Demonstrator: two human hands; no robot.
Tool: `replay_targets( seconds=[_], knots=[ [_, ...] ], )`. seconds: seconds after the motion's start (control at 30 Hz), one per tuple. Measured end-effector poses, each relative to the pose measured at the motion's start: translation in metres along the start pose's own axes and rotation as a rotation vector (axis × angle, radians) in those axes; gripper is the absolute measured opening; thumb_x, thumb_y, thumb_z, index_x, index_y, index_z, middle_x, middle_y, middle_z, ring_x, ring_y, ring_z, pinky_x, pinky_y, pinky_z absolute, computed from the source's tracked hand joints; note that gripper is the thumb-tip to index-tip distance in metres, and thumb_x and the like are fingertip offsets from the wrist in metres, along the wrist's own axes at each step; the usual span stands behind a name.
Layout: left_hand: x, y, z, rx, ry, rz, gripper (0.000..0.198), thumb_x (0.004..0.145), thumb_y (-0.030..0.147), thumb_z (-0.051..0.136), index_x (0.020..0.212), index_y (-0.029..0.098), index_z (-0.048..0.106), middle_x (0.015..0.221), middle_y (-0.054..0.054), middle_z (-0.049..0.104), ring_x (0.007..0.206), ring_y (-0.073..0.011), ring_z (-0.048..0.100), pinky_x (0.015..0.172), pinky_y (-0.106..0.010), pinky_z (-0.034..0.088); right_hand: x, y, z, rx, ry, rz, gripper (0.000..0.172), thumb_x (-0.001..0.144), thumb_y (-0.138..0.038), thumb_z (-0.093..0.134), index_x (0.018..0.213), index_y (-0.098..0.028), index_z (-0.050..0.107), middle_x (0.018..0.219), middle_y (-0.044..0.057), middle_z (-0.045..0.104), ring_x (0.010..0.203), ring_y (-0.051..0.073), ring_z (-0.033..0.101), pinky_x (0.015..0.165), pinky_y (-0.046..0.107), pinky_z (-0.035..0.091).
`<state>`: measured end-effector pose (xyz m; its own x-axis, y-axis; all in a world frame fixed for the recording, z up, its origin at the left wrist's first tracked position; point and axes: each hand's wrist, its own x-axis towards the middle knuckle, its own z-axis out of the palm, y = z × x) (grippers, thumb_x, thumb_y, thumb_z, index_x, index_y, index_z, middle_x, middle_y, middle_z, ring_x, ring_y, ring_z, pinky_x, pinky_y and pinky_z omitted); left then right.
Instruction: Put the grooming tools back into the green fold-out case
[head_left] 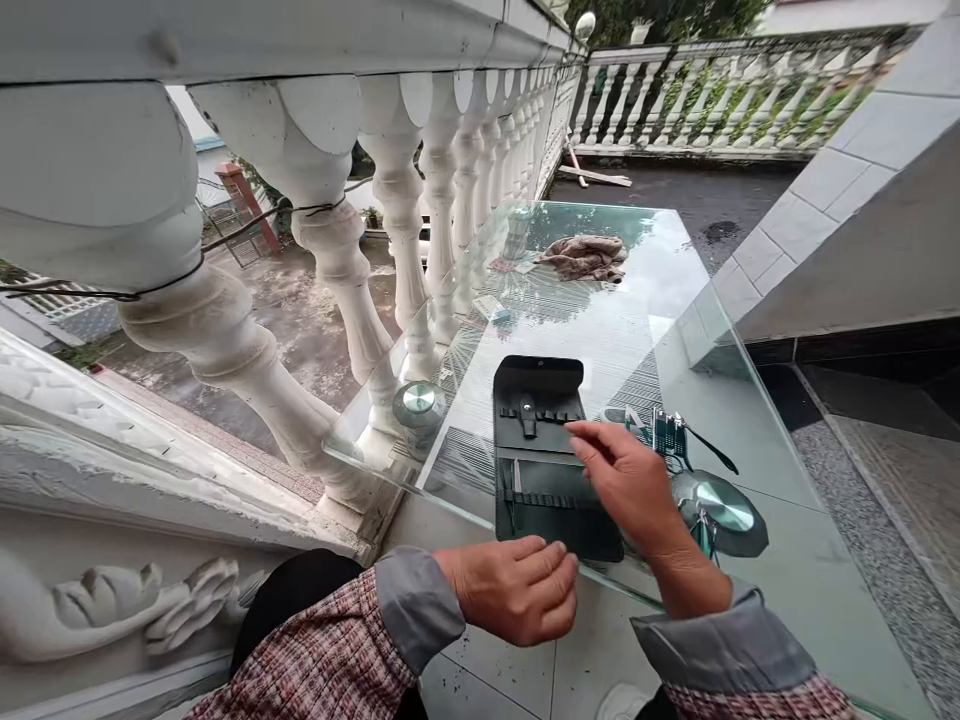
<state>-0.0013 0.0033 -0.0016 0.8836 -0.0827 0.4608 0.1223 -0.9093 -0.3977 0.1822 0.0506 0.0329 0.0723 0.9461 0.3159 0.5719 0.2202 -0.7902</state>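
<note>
Case work on a glass counter (761,425). The black case (546,442) lies open and flat near the close edge of the counter, its flap on the far side. A strap (528,412) lies on the upper panel; one slim tool (517,477) stands in the left end of the lower loops (562,501), most of which look unfilled.

The step in hand appears to be handling at the case. The right hand (626,480) is over its right side, grip narrow, thumb and forefinger nearly together; whether anything is held cannot be told. The left hand (517,590) is at the near edge, fingers curled, its grip's contents hidden. Work at the loops would call for a fine pinch and a steadied case.

Surroundings: metal tools (670,435) lie to the right, with further tools (705,535) partly behind the right wrist. A cloth (585,258) and blue block (501,315) lie farther off, out of the way. The right hand obstructs the view of the case's right side; a balustrade (401,230) bounds the left.
</note>
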Motion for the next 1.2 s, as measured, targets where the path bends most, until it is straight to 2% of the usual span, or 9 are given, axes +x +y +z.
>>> replay_targets(
  seconds=[0.17, 0.27, 0.37, 0.57, 0.73, 0.87, 0.93, 1.2],
  knots=[
    [-0.001, -0.003, -0.001, 0.056, -0.044, -0.113, 0.021, 0.089, 0.023, 0.047, 0.100, 0.009, 0.059, 0.108, -0.016, 0.064, 0.101, -0.0228, 0.061, 0.082, -0.033, 0.053, -0.003, 0.016, -0.052, -0.042, 0.206, 0.245, 0.036, 0.074, -0.043, 0.055, 0.098, -0.018, 0.066, 0.083, 0.006, 0.066, 0.064, 0.017, 0.057, 0.061, 0.032, 0.047],
    [0.000, -0.003, 0.002, 0.043, -0.047, -0.111, 0.021, 0.089, 0.020, 0.047, 0.100, 0.008, 0.058, 0.107, -0.017, 0.064, 0.099, -0.0220, 0.062, 0.082, -0.033, 0.053, -0.012, 0.029, -0.079, -0.172, 0.225, 0.311, 0.033, 0.072, -0.044, 0.054, 0.092, -0.020, 0.067, 0.077, 0.004, 0.066, 0.061, 0.017, 0.057, 0.059, 0.031, 0.045],
    [0.002, -0.003, 0.004, 0.032, -0.024, -0.116, 0.019, 0.088, 0.017, 0.047, 0.099, 0.007, 0.058, 0.103, -0.016, 0.065, 0.096, -0.0215, 0.063, 0.080, -0.033, 0.054, -0.026, 0.042, -0.093, -0.314, 0.163, 0.257, 0.028, 0.074, -0.044, 0.052, 0.081, -0.022, 0.067, 0.075, 0.003, 0.067, 0.067, 0.019, 0.059, 0.063, 0.032, 0.046],
    [0.005, -0.005, 0.010, 0.023, 0.012, -0.133, 0.017, 0.088, 0.014, 0.045, 0.098, 0.009, 0.058, 0.098, -0.014, 0.066, 0.091, -0.0180, 0.064, 0.079, -0.030, 0.055, -0.068, 0.053, -0.087, -0.426, -0.077, -0.086, 0.022, 0.085, -0.035, 0.047, 0.077, -0.023, 0.064, 0.078, 0.004, 0.065, 0.072, 0.018, 0.060, 0.065, 0.030, 0.046],
    [0.007, -0.007, 0.013, 0.011, 0.055, -0.129, 0.016, 0.088, 0.013, 0.047, 0.097, 0.008, 0.059, 0.095, -0.013, 0.067, 0.090, -0.0181, 0.064, 0.077, -0.030, 0.055, -0.101, 0.049, -0.079, -0.573, -0.082, -0.322, 0.021, 0.089, -0.025, 0.045, 0.090, -0.020, 0.065, 0.081, 0.006, 0.061, 0.078, 0.018, 0.056, 0.073, 0.031, 0.046],
    [0.008, -0.008, 0.014, 0.017, 0.041, -0.126, 0.016, 0.088, 0.016, 0.050, 0.099, 0.008, 0.058, 0.094, -0.013, 0.067, 0.087, -0.0178, 0.064, 0.075, -0.030, 0.055, -0.112, 0.050, -0.078, -0.658, -0.061, -0.380, 0.027, 0.089, -0.025, 0.046, 0.111, -0.018, 0.061, 0.092, 0.010, 0.061, 0.088, 0.021, 0.055, 0.076, 0.034, 0.047],
    [0.009, -0.008, 0.015, 0.026, 0.023, -0.120, 0.017, 0.089, 0.017, 0.049, 0.101, 0.008, 0.058, 0.095, -0.012, 0.066, 0.087, -0.0174, 0.064, 0.075, -0.030, 0.055, -0.113, 0.051, -0.078, -0.693, -0.063, -0.391, 0.030, 0.089, -0.027, 0.047, 0.115, -0.018, 0.060, 0.095, 0.010, 0.061, 0.090, 0.022, 0.055, 0.077, 0.035, 0.047],
    [0.009, -0.008, 0.016, 0.033, 0.028, -0.126, 0.016, 0.089, 0.017, 0.048, 0.099, 0.010, 0.058, 0.097, -0.012, 0.066, 0.087, -0.0163, 0.063, 0.076, -0.029, 0.054, -0.118, 0.046, -0.072, -0.669, -0.096, -0.428, 0.025, 0.089, -0.023, 0.046, 0.106, -0.018, 0.062, 0.093, 0.010, 0.061, 0.090, 0.021, 0.053, 0.078, 0.035, 0.047]
  ],
)
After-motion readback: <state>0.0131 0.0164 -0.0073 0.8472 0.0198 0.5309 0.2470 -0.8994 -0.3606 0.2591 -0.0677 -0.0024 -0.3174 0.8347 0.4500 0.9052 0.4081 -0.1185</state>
